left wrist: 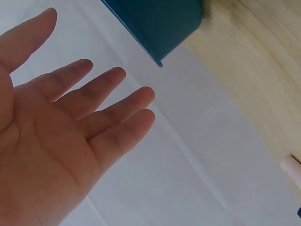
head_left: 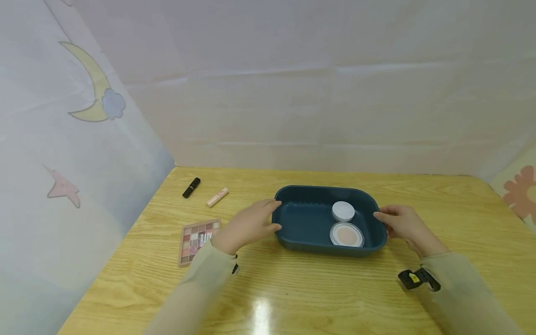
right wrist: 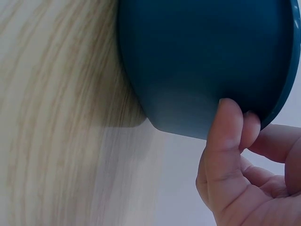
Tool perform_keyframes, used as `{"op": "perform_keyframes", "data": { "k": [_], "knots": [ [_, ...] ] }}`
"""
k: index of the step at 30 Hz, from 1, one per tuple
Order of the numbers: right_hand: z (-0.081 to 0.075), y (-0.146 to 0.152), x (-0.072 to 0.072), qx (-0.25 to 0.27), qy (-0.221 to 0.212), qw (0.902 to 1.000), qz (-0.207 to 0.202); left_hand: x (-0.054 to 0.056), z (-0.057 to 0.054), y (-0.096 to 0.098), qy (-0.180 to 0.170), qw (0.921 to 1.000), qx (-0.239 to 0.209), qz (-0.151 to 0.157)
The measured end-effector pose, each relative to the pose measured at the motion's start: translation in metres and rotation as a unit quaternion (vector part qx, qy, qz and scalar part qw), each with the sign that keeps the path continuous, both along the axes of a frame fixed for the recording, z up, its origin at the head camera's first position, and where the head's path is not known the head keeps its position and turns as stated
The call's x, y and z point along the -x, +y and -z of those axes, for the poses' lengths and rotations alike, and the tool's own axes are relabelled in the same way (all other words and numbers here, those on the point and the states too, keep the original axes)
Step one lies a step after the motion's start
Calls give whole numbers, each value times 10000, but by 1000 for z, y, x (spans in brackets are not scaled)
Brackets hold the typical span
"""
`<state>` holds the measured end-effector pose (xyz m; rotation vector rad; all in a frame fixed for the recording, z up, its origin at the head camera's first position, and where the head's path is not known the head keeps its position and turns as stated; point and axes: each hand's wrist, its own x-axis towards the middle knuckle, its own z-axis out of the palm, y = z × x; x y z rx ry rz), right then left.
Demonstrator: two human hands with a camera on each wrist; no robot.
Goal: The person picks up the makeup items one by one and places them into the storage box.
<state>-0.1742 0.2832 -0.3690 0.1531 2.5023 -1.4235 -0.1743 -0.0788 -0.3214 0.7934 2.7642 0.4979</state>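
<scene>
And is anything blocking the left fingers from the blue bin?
Nothing visible: the left wrist view shows only a gap between the left fingers and the blue bin. The makeup palette lies left of them, outside that gap.

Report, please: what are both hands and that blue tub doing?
Right hand grips blue tub at one end; left hand outstretched by opposite end. White jar, round compact inside tub. Nothing visibly in the way.

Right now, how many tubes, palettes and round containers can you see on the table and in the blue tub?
Tubes: 2 (black tube, pale pink tube)
Palettes: 1 (square palette)
Round containers, inside the blue tub: 2 (white one, beige-centred one)
Total: 5
</scene>
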Motion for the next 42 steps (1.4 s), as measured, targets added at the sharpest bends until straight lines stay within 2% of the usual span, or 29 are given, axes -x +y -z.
{"op": "perform_keyframes", "data": {
  "k": [9,12,23,31,37,42],
  "knots": [
    [-2,0,1,-58,127,9997,-220,-6,2,-17,316,9994,-95,-110],
    [-2,-1,1,-24,94,9998,-194,-8,4,-23,324,9993,-51,-200],
    [-1,1,1,-157,138,9994,-271,-19,11,-43,-67,9976,-189,-664],
    [-1,1,1,-112,108,9995,-285,-26,12,-57,-152,9961,-156,-853],
    [0,1,0,-82,55,9996,-248,-26,18,-64,-104,9956,-152,-921],
    [1,2,0,-17,30,9997,-241,-27,18,-70,-167,9937,-156,-1093]
  ]
}}
